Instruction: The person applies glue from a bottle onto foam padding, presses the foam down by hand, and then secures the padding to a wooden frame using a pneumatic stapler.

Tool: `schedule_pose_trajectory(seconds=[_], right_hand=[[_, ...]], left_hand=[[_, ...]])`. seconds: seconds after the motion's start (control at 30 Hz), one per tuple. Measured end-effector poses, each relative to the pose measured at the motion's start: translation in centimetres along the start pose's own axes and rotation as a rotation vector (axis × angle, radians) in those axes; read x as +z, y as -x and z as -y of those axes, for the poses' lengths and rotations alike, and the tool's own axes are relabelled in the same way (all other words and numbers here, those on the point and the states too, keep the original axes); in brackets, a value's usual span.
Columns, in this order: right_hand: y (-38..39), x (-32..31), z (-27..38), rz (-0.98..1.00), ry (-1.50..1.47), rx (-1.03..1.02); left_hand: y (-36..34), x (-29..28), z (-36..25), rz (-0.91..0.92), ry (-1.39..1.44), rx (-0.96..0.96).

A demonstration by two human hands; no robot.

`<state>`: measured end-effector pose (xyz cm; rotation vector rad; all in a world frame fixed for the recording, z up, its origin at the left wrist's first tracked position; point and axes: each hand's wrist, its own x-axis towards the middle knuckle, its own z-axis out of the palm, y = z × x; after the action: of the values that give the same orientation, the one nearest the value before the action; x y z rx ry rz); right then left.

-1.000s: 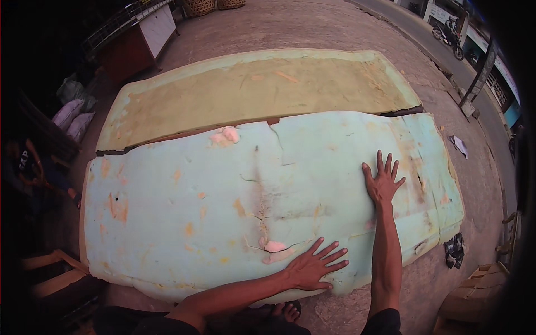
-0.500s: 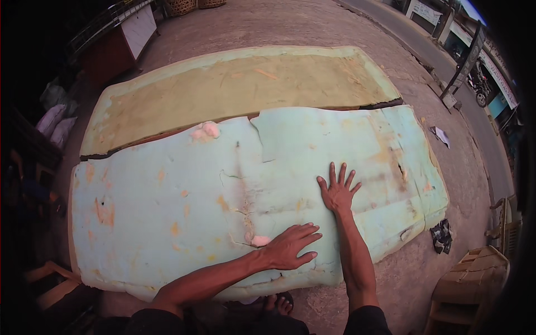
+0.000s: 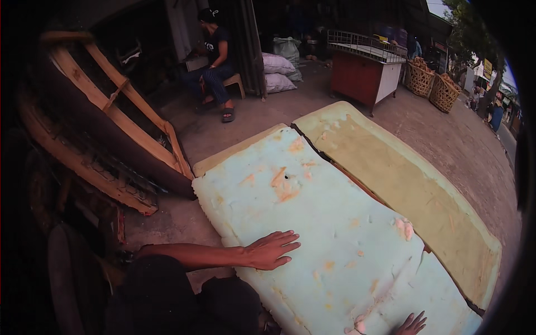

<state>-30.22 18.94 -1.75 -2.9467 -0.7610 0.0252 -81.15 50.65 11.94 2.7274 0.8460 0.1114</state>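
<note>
Left hand point(image 3: 271, 251) rests on foam point(image 3: 335, 223); dark shirt point(image 3: 218, 40) seemingly bears blurred lettering point(image 3: 210, 48).

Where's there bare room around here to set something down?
The pale blue-green foam sheet has a bare, though stained, stretch between the left hand and the pink foam lump; the yellowish foam slab beyond looks bare too. So does the pavement between that slab and the wicker baskets. It's crowded at the picture's left, around the wooden frame.

Soft daylight; dark, fisheye-bent edges.
</note>
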Motion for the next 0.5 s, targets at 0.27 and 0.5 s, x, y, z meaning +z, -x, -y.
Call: schedule_pose_trajectory(seconds=[0.27, 0.5], right_hand=[[-0.2, -5.0, 25.3, 0.042, -0.674, -0.69], [9.4, -15.8, 48.2, 0.642, -0.325, -1.435]], left_hand=[[14.3, 1.6, 0.8, -0.191, 0.907, -0.911], [15.1, -15.9, -7.5, -0.287, 1.018, 0.176]])
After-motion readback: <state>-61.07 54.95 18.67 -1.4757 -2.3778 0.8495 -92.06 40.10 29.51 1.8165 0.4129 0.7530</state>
